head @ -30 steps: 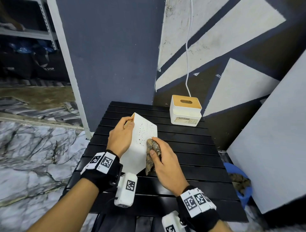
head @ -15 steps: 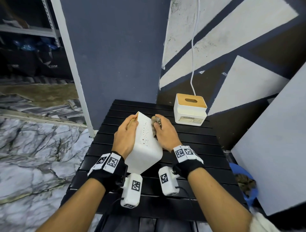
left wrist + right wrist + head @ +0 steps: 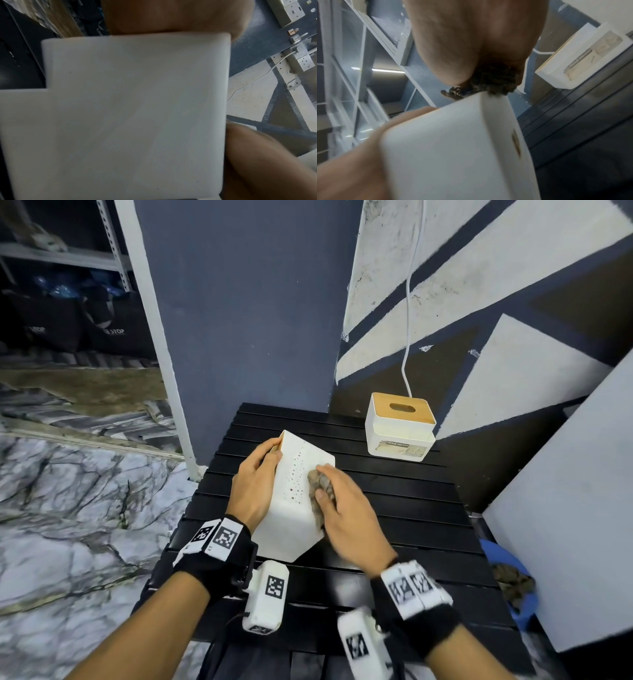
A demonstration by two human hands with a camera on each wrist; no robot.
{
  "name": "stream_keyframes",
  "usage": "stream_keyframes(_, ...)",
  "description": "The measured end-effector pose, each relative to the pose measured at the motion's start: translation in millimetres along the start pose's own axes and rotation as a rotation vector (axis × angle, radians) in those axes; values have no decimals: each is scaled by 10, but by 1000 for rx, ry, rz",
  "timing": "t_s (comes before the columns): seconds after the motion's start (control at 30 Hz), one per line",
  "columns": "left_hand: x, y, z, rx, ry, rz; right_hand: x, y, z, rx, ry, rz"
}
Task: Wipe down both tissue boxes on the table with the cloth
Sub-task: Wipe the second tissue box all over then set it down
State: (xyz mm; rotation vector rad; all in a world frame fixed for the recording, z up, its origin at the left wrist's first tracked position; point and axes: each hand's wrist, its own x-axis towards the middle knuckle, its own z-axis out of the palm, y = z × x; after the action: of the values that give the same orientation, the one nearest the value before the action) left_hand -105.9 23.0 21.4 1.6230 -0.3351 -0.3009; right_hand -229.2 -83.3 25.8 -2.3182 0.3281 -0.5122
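The left hand curls its fingers over the left side of a white tissue box tipped onto its side at the middle of the black slatted table. The right hand grips a bunched brown cloth against the box's right edge, thumb on top. Bare slats lie to the right. Farther back, well apart, the second tissue box, bamboo-lidded, stands upright at the table's rear right corner against the wall.
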Motion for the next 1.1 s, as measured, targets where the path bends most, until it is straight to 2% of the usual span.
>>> stream_keyframes(0.1, -5, 14, 2, 6, -1, -10, 536, 92, -54, -34, -22, 80)
stream_keyframes(0.2, -10, 18, 19, 4, 20, -10, 818, 176, -73, -107, -55, 118)
stream_keyframes(0.3, -28, 12, 30, -5, 44, -12, 696, 137, -45, -94, -48, 119)
stream_keyframes(0.4, -37, -9, 35, -3, 60, -5, 277, 43, -20, -64, -6, 43)
stream_keyframes(0.5, -51, -18, 32, -14, 64, -4, -219, -60, -5, -75, -35, -24)
stream_keyframes(0.6, -65, -11, 34, -23, 62, -10, -435, -104, 12, -100, -57, -43)
stream_keyframes(0.7, -74, 11, 48, -28, 63, -17, -244, -119, -17, -115, -79, -17)
stream_keyframes(0.93, -125, 69, 147, 32, 25, -15, 748, -46, -64, -106, -96, 64)
stream_keyframes(1.0, -128, 77, 149, 46, 52, -9, 764, -66, -26, -113, -94, 55)
stream_keyframes(1.1, -129, 48, 138, 50, 74, -18, 430, -173, 9, -105, -62, -13)
